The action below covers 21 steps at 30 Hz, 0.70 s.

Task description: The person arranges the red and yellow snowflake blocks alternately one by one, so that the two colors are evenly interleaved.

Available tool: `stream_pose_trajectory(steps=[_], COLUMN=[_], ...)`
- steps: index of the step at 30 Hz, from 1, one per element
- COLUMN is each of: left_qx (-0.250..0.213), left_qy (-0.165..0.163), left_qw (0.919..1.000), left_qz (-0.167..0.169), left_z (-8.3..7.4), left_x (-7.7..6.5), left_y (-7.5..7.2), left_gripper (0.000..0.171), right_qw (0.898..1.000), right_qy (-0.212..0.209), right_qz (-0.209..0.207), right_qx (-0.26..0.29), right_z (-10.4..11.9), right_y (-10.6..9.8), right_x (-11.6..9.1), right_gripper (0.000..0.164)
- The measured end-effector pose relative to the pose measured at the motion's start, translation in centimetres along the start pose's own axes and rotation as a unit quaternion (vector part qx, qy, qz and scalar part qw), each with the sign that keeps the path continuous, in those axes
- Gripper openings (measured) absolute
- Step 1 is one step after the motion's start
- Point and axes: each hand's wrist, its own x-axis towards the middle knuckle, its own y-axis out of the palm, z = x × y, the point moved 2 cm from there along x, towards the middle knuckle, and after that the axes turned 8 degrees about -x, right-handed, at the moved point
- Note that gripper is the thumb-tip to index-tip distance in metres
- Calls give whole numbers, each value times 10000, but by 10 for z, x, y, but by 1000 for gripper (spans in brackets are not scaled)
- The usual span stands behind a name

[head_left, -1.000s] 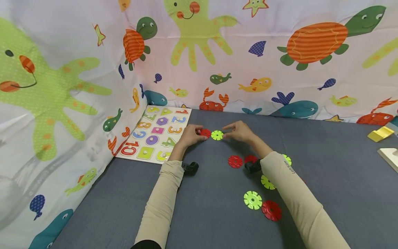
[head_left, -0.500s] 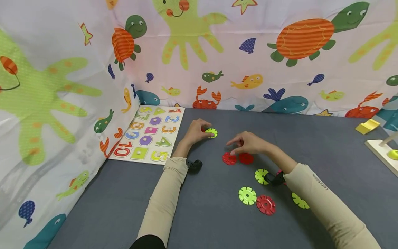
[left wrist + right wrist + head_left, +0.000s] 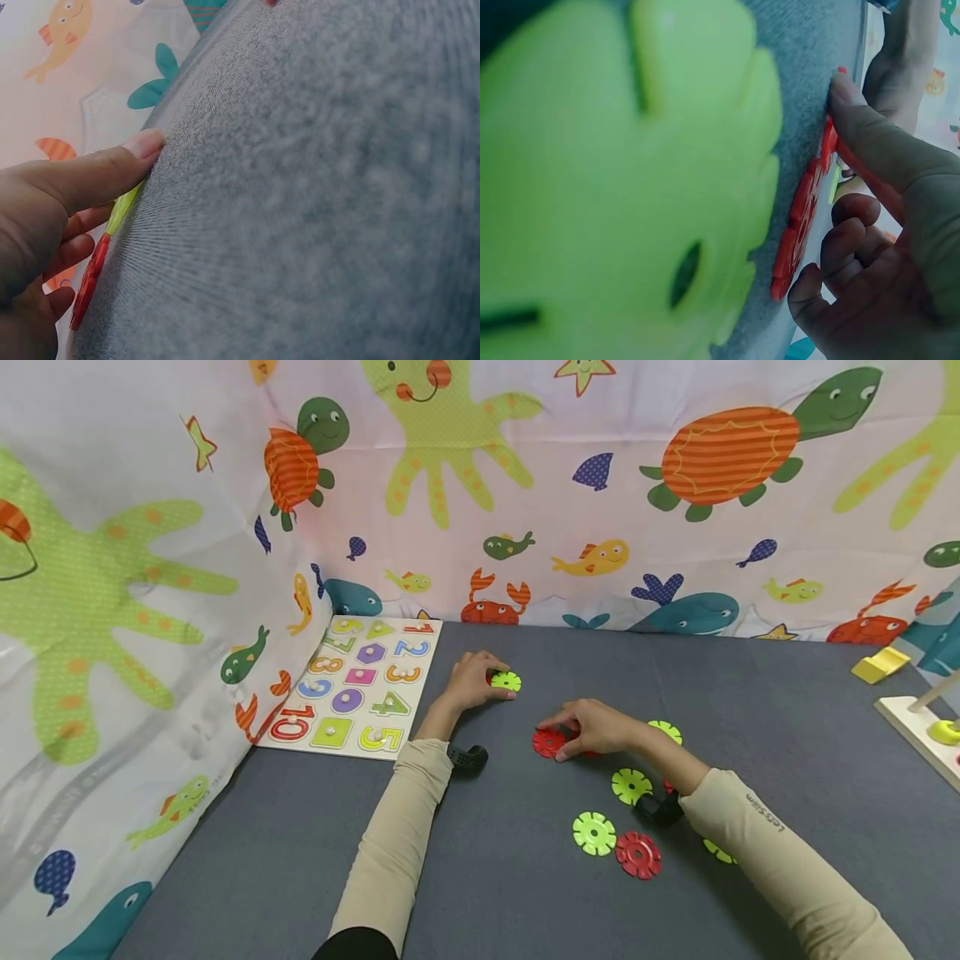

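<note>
My left hand [image 3: 471, 682] pinches a pair of notched plastic discs at the back middle: a yellow-green disc [image 3: 506, 682] and a red disc [image 3: 90, 281] edge to edge, the red one mostly hidden by the fingers in the head view. To the right and nearer, my right hand [image 3: 600, 727] has thumb and index finger around another red disc [image 3: 548, 742], which lies low at the tabletop. In the right wrist view a further red disc [image 3: 801, 217] sits just beyond it, under the curled fingers.
Several loose discs lie round the right forearm, including green discs [image 3: 594, 833] and a red disc [image 3: 638, 856]. A number puzzle board [image 3: 360, 677] is at the left. Far right are a yellow block [image 3: 881, 665] and a wooden peg stand [image 3: 918, 735]. Printed cloth walls border the table.
The right hand has left the green disc, come back toward me and closed finger and thumb about a red disc. The left hand keeps its pair of discs. The head view has shifted slightly.
</note>
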Motion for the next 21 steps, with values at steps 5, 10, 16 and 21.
stream_pose_trajectory(steps=[5, 10, 16, 21], left_qx=[-58, -27, 42, 73], left_qy=[-36, -98, -171, -183], left_qw=[10000, 9999, 9998, 9998], left_qz=[5, -16, -20, -62], left_z=[0, -1, -3, -2], left_x=[1, -1, -2, -1], left_y=[0, -2, -3, -1], left_gripper=[49, 49, 49, 49], right_qw=[9999, 9981, 9974, 9995], right_qy=[-97, -565, -674, -72], right_qz=[-3, -240, -260, -314], right_qx=[55, 74, -6, -78], right_z=[-2, -3, -2, -2], right_y=[1, 0, -1, -13], right_x=[0, 0, 1, 6], right_gripper=[49, 46, 44, 44])
